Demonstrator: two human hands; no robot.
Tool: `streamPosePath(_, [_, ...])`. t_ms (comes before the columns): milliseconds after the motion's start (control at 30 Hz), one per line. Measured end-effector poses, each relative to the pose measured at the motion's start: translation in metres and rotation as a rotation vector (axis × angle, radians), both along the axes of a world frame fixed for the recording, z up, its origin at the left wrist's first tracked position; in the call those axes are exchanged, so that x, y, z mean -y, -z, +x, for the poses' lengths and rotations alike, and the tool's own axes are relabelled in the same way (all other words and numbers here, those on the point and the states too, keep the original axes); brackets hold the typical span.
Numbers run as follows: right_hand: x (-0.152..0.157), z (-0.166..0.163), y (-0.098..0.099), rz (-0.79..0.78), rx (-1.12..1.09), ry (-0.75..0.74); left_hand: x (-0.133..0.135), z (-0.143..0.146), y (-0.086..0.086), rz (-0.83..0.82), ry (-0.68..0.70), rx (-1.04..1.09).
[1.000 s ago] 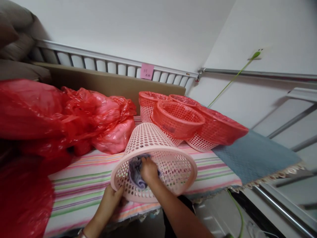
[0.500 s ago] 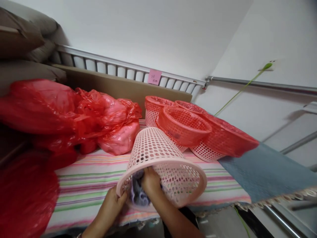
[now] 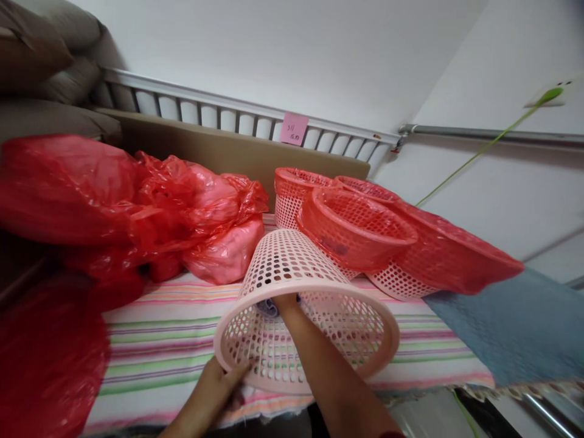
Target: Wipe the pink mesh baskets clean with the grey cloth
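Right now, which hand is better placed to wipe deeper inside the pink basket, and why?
Right. The right hand is deep inside the pink basket, on the bluish cloth; the left hand grips the lower rim from outside.

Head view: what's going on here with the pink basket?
A person has the pink basket lying on its side on a striped cover. The left hand grips its lower rim. The right arm reaches deep inside, with the right hand at a bluish cloth near the bottom; the grip itself is hidden. Red baskets sit just behind, and red bags are piled to the left.
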State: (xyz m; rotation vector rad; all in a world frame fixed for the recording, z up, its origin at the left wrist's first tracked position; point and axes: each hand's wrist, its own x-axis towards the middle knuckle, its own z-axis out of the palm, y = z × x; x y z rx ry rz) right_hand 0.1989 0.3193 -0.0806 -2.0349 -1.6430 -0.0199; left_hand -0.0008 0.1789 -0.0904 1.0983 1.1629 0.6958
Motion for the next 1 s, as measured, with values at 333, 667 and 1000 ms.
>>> streamPosePath(333, [0.095,-0.027,-0.013,-0.286,0.063,-0.011,0.005,0.022,0.015,0.008,-0.074,0.111])
streamPosePath(667, [0.161,-0.037,-0.008,-0.296,0.154,-0.14,0.0,-0.006,-0.019,0.412,0.013,-0.039])
streamPosePath(1000, [0.041,-0.01,-0.01,-0.157,-0.036,0.005,-0.005,-0.022,-0.023,0.333,-0.015,-0.115])
